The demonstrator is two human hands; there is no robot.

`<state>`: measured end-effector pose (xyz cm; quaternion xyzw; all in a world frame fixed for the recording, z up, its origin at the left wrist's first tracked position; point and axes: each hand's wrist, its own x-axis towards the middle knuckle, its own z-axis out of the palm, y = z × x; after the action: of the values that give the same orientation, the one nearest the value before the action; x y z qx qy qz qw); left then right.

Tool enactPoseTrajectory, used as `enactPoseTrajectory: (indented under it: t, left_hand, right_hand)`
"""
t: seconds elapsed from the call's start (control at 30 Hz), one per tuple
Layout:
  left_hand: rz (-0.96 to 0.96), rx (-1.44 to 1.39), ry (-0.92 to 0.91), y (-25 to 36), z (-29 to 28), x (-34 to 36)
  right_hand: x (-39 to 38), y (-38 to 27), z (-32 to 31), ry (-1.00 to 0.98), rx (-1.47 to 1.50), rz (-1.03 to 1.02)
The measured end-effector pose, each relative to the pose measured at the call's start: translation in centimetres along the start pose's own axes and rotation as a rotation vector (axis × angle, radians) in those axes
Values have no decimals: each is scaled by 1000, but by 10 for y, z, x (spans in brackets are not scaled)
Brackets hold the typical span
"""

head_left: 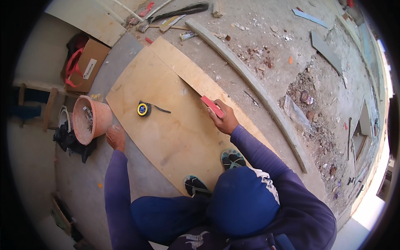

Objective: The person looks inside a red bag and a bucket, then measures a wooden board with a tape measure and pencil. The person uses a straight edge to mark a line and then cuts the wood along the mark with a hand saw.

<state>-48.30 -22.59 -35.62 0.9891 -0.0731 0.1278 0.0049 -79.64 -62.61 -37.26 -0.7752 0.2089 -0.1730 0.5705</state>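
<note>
My right hand (pixel 225 117) is closed round the red handle (pixel 212 106) of what looks like a handsaw. Its thin dark blade lies along a straight slit in a tan plywood sheet (pixel 166 137). The slit runs from the sheet's far edge toward me and sets off a strip on the right. Beside the sheet's left edge, my left hand (pixel 116 137) has its fingers curled, close to an orange bucket (pixel 106 118); whatever lies inside the fingers is hidden. A black and yellow tape measure (pixel 144 109) rests on the plywood, a short length of tape pulled out. My sandalled feet (pixel 196 185) stand on the sheet.
Small bits lie in the bucket, beside a black plastic bag (pixel 85 149). A cardboard box (pixel 88 66) stands at the far left. A long pale beam (pixel 250 89) lies right of the plywood. Beyond it are rubble (pixel 308 100) and a grey board (pixel 326 53).
</note>
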Motion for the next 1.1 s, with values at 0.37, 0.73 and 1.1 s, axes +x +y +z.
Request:
enactPoseTrajectory:
  t: [0.37,0.73,1.1]
  left_hand:
    - [867,-558,-411,177,-4,-113]
    - [749,-423,-600,214,34,-178]
    - [758,-364,-493,215,52,-188]
  right_hand:
    - [0,-2,-17,-75,16,61]
    - [2,-5,-23,-129,32,210]
    - [0,-2,-27,-189,5,324]
